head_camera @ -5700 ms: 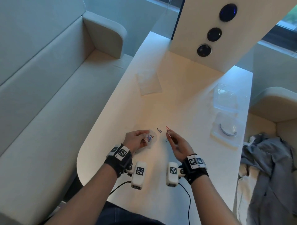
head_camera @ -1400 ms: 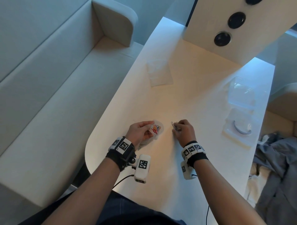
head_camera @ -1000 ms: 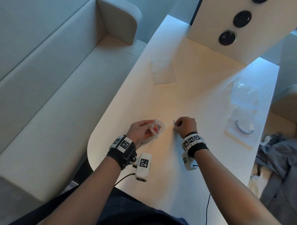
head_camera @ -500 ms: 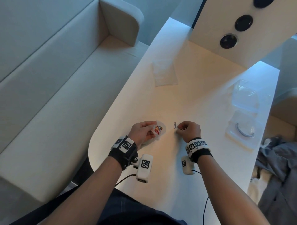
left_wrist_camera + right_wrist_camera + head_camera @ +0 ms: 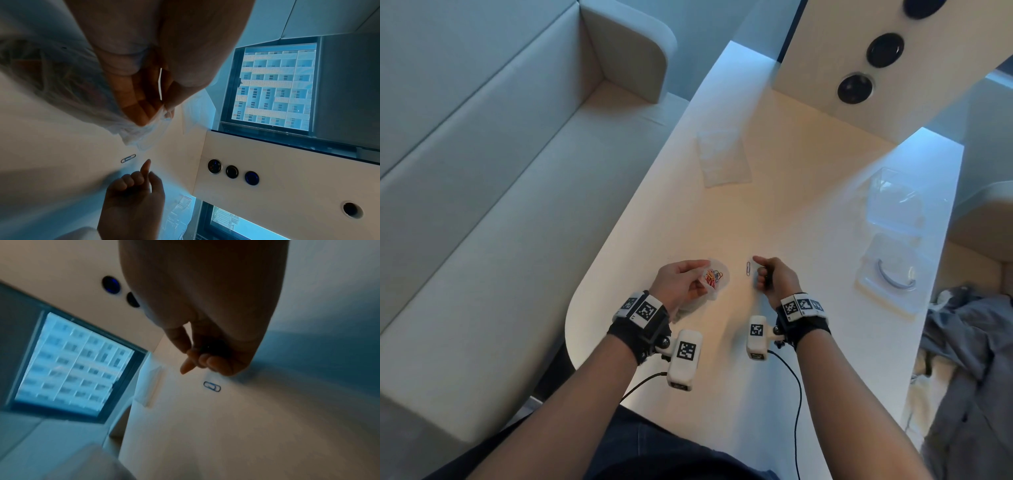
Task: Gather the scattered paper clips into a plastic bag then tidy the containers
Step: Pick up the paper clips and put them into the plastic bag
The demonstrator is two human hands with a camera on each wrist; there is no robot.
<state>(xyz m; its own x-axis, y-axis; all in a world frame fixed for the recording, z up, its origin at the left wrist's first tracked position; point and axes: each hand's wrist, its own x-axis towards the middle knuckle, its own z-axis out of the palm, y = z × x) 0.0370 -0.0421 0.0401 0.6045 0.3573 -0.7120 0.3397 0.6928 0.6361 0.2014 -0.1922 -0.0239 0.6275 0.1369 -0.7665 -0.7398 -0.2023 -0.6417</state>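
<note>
My left hand (image 5: pixel 702 277) pinches a small clear plastic bag (image 5: pixel 719 278) holding several coloured paper clips, just above the white table (image 5: pixel 791 212). In the left wrist view the bag (image 5: pixel 135 131) hangs below the left hand's fingers (image 5: pixel 144 100). One blue paper clip (image 5: pixel 748 269) lies flat on the table between my hands. My right hand (image 5: pixel 758 270) hovers just right of it, fingers curled in a fist and the index finger stretched out toward the clip (image 5: pixel 212 386). Nothing shows in that hand (image 5: pixel 195 363).
A flat empty clear bag (image 5: pixel 724 159) lies farther up the table. At the right edge sit a clear plastic box (image 5: pixel 893 198) and a clear lid with a curved handle (image 5: pixel 893 277). A socket panel (image 5: pixel 887 48) stands behind, a sofa (image 5: pixel 482 171) to the left, and clothes (image 5: pixel 969 359) to the right.
The red clip seen earlier is gone from the table. My right hand has drawn back a little from the blue clip, which still lies there. The left hand keeps the bag in place.
</note>
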